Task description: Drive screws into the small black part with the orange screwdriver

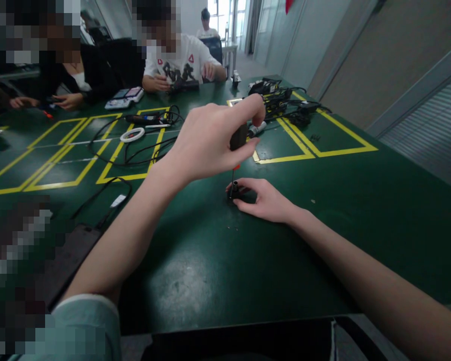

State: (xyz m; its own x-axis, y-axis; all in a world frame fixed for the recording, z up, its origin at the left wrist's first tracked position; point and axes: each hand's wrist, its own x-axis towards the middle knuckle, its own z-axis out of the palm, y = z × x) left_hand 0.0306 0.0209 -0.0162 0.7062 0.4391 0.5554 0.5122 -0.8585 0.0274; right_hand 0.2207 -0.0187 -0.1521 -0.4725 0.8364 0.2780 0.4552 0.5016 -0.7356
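Note:
My left hand (pixel 210 138) is closed around the dark handle of a screwdriver (pixel 239 137), which it holds upright. Below the fingers shows an orange-red band, then a thin shaft running down to a small black part (pixel 235 189). That part stands on the green table (pixel 218 271), pinched between the thumb and fingers of my right hand (pixel 265 201). It has a short round post on top. The shaft's tip meets or passes just beside this post; which of the two I cannot tell.
Black cables and adapters (pixel 281 103) lie heaped at the back right. Farther left are a looped cable, a white ring (pixel 132 135) and yellow tape outlines. Two people work across the table, near a white case (pixel 124 98). A dark device (pixel 73 255) lies by my left arm.

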